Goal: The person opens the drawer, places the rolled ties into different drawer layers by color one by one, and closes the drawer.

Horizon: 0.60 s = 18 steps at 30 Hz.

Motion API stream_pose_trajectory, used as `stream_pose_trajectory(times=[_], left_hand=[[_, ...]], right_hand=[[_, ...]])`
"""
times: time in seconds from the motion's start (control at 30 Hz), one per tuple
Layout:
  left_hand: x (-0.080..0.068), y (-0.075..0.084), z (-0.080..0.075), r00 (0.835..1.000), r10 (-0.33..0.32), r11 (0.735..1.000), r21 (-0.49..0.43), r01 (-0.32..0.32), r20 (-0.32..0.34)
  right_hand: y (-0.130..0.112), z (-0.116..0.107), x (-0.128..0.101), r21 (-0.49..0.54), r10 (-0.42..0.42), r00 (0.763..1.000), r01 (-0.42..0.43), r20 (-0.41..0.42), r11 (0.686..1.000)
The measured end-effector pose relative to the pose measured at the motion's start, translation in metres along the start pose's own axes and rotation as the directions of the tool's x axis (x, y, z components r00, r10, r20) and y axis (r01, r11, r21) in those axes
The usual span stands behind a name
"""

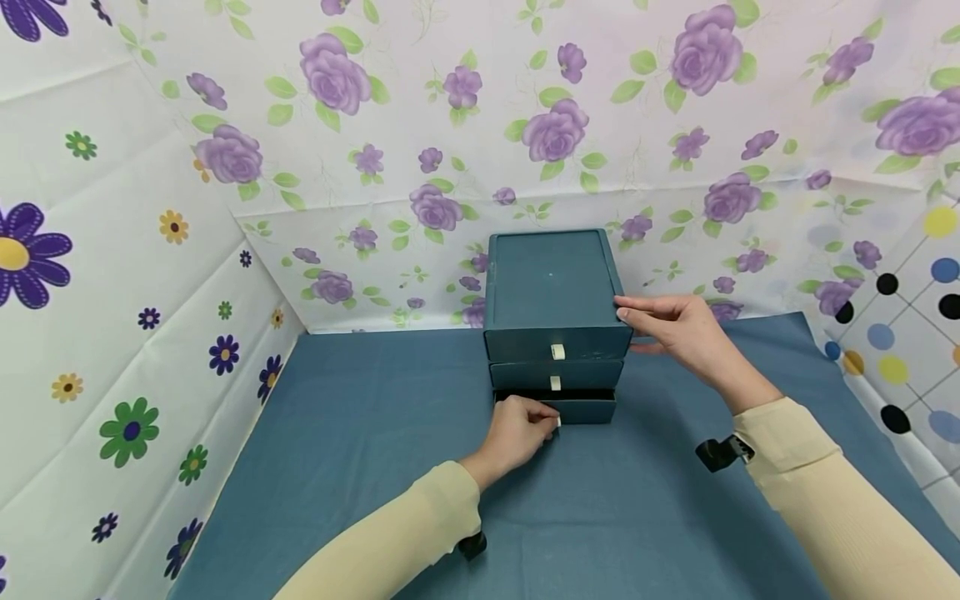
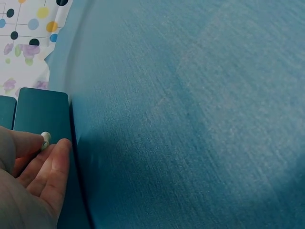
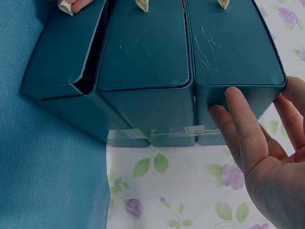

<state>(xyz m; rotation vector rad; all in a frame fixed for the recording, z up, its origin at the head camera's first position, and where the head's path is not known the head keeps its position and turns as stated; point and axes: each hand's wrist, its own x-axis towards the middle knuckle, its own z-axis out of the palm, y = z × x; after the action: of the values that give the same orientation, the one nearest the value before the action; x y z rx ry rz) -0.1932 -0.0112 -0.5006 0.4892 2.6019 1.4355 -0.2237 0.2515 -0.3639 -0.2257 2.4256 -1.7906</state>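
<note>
A dark teal chest [image 1: 551,283] with three stacked drawers stands at the back of the table. Its bottom drawer [image 1: 588,412] is pulled out a little, with a dark gap above its front. My left hand [image 1: 516,435] pinches that drawer's small cream pull tab [image 2: 45,138] between thumb and fingers. On the chest's upper right edge rests my right hand [image 1: 678,329], some fingers on the top and others against the side. The right wrist view shows those fingertips [image 3: 233,95] fairly straight on the side of the top section. Cream tabs mark the middle drawer [image 1: 525,376] and top drawer [image 1: 517,345], both closed.
A blue cloth [image 1: 375,400] covers the table. Behind the chest hangs a white sheet with purple roses [image 1: 435,207]. Flower-patterned fabric [image 1: 135,250] borders the left side, and dotted fabric [image 1: 911,333] the right. Clear tape [image 3: 195,129] runs across the chest's side.
</note>
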Motion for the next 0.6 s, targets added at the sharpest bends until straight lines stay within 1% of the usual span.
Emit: stream_pose_trajectory(times=[0.23, 0.6], left_hand=[[0.0031, -0.0021, 0.0012, 0.999, 0.02, 1.0, 0.002, -0.02, -0.027], [0.0081, -0.0021, 0.0018, 0.999, 0.025, 0.999, 0.025, -0.024, -0.047]], right_hand=[[-0.0012, 0.0003, -0.0005, -0.004, 0.002, 1.0, -0.002, 0.001, 1.0], [-0.0016, 0.0004, -0.0001, -0.01, 0.009, 1.0, -0.009, -0.003, 1.0]])
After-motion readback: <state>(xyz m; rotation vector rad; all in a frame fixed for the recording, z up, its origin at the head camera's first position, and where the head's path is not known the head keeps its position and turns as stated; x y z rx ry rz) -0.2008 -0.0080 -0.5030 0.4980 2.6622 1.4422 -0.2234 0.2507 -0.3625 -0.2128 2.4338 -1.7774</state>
